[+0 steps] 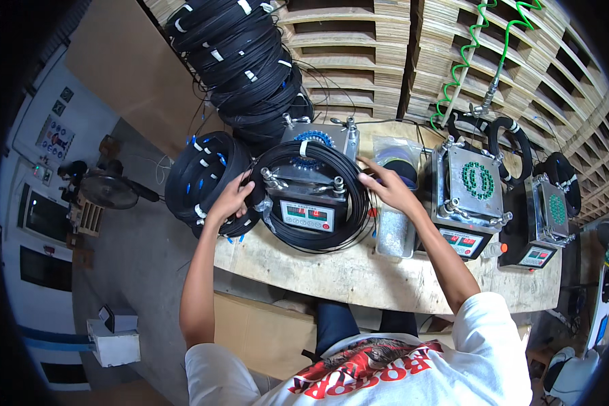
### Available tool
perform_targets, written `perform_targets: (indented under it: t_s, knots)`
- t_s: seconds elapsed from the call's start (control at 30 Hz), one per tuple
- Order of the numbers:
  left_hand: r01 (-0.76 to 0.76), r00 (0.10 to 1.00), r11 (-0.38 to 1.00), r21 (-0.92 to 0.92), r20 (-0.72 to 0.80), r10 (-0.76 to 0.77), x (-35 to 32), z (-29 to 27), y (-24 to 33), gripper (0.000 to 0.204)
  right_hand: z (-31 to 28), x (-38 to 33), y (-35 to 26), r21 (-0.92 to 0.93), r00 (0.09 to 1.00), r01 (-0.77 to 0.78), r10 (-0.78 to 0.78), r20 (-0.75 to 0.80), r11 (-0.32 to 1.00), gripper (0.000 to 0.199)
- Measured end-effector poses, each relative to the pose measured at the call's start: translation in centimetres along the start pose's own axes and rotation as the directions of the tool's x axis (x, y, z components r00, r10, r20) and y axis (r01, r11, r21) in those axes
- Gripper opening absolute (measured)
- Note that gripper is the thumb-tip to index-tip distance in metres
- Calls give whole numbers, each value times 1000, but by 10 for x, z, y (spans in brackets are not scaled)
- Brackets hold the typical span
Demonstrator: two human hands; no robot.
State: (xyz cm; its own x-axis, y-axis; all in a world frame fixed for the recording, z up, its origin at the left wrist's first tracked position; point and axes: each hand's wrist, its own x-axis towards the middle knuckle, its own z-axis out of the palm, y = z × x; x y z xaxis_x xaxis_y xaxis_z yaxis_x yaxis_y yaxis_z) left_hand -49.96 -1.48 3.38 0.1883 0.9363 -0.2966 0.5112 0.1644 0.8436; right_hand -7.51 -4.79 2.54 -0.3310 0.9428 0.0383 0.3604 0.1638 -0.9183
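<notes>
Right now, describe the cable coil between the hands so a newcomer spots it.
On the pale wooden workbench, find the leftmost of three metal-topped machines. The black cable coil is in front, that machine's lit panel showing through its ring. Unlike the tall coil stack behind, it sits between the left hand and right hand.

On the surface, a cable coil loops over the first machine, the left hand and right hand at its two sides. Left sits a low coil stack; behind, a tall coil stack. Rightward follow a tray, the second machine and the third machine, with pallets behind.
</notes>
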Motion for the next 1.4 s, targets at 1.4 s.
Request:
perform_targets:
  t_s: [1.4]
  knots:
    - [-661,709,709,-246,102,697,-117,93,1,33,196,-90,-98,-200,763,205,-285,-580,958,20]
